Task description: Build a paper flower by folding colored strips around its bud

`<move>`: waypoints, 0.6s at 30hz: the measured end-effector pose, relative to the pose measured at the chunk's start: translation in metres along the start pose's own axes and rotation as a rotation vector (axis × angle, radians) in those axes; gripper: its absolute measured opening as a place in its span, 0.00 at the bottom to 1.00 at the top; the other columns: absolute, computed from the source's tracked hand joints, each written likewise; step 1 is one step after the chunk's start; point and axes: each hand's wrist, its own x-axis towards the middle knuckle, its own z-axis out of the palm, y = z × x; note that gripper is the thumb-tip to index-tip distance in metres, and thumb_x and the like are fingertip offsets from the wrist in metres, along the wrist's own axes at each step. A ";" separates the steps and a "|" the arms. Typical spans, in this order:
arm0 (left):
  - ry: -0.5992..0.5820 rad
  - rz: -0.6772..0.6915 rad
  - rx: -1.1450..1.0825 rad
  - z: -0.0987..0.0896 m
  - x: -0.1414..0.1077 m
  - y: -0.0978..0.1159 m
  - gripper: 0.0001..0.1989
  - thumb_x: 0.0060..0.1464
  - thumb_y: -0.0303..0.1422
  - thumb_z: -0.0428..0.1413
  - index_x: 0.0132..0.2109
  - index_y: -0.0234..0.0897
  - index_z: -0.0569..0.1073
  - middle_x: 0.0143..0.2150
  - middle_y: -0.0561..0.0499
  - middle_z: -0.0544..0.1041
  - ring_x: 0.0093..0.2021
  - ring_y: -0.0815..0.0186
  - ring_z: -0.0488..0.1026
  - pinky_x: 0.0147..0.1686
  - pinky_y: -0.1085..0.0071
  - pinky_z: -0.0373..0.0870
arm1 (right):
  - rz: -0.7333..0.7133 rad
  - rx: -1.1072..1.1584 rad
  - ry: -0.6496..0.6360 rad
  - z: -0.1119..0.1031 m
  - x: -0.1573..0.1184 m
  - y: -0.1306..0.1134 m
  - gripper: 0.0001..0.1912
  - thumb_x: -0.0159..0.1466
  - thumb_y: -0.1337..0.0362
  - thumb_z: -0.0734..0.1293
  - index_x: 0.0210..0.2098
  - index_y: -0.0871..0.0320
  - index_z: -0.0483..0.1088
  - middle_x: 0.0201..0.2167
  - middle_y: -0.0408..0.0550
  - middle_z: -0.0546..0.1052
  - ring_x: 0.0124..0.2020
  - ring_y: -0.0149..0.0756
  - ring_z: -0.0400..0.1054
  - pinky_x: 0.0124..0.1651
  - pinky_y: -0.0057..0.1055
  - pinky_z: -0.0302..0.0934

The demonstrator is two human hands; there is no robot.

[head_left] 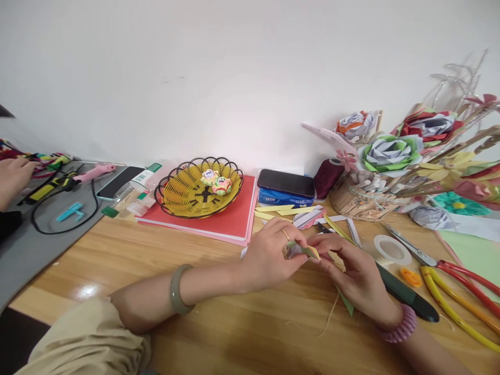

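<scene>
My left hand [273, 252], with a ring and a jade-coloured bangle on the wrist, is closed round a small folded paper piece [311, 252] in yellow, pale green and whitish paper. Its shape is mostly hidden by my fingers. The fingertips of my right hand [353, 271] pinch the piece's right edge; a purple beaded band circles that wrist. Both hands meet just above the wooden table [234, 328]. Paper strips [308, 216] in yellow, white and pink lie behind them. Under my right hand, a dark green-handled tool [410, 296] is partly covered.
A yellow woven basket [179, 195] holding small paper flowers stands on red paper [244, 208]. A phone [286, 182] rests on a blue pack. At right are tape [392, 250], red-handled scissors [449, 264] and a paper-flower arrangement [367, 195]. Another person's hand [15, 177] is far left.
</scene>
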 end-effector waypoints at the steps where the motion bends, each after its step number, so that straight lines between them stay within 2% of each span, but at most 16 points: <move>1: -0.001 -0.010 -0.001 0.000 0.000 0.000 0.05 0.45 0.26 0.57 0.30 0.37 0.67 0.29 0.51 0.74 0.36 0.64 0.69 0.36 0.68 0.68 | 0.003 -0.004 0.004 0.000 0.000 0.001 0.04 0.60 0.68 0.64 0.33 0.53 0.64 0.35 0.48 0.74 0.37 0.37 0.70 0.39 0.33 0.65; 13: -0.005 0.048 0.000 -0.001 0.001 0.002 0.04 0.46 0.25 0.56 0.31 0.37 0.71 0.30 0.51 0.74 0.36 0.66 0.70 0.38 0.68 0.69 | 0.020 -0.019 0.021 0.001 0.002 -0.003 0.04 0.60 0.66 0.63 0.29 0.55 0.63 0.33 0.48 0.75 0.35 0.36 0.70 0.35 0.31 0.65; 18: -0.053 0.021 -0.001 -0.002 0.001 0.001 0.05 0.46 0.26 0.55 0.33 0.39 0.72 0.33 0.51 0.73 0.39 0.65 0.70 0.39 0.68 0.69 | 0.026 -0.026 0.002 0.000 0.002 -0.003 0.03 0.61 0.66 0.63 0.30 0.55 0.63 0.33 0.48 0.75 0.34 0.35 0.70 0.35 0.30 0.65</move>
